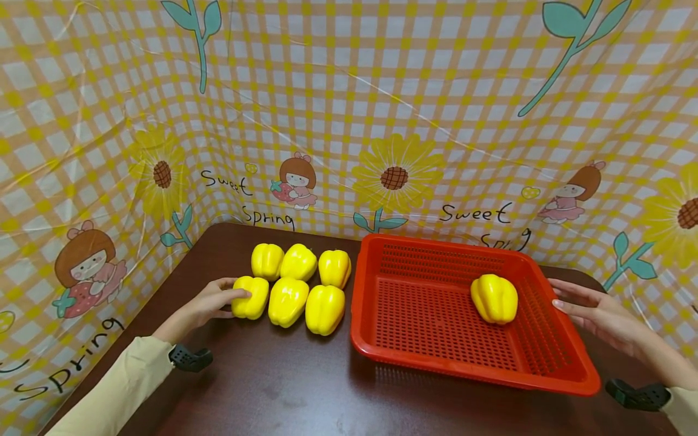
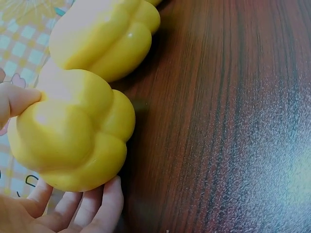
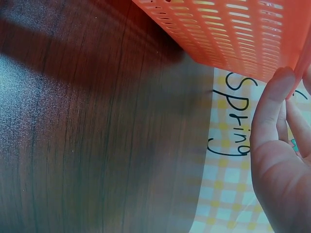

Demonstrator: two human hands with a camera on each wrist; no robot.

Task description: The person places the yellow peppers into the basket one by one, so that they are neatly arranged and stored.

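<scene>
At the left end of the front row, my left hand (image 1: 214,298) holds a yellow bell pepper (image 1: 252,303). Seen from the left wrist, the thumb lies on one side of that bell pepper (image 2: 73,131) and the fingers (image 2: 104,208) curl against the other. My right hand (image 1: 608,315) grips the right rim of a red plastic basket (image 1: 469,375). In the right wrist view the thumb (image 3: 278,92) lies on the basket's rim, with the fingers partly hidden beyond it. One yellow bell pepper (image 1: 494,299) sits inside the basket, toward its right side.
Several more yellow bell peppers stand close together in two rows left of the basket, among them a front one (image 1: 325,310) and a back one (image 1: 267,261). All rest on a dark wood-grain table (image 1: 272,387). A checked, flower-printed cloth (image 1: 349,109) hangs behind and around the table.
</scene>
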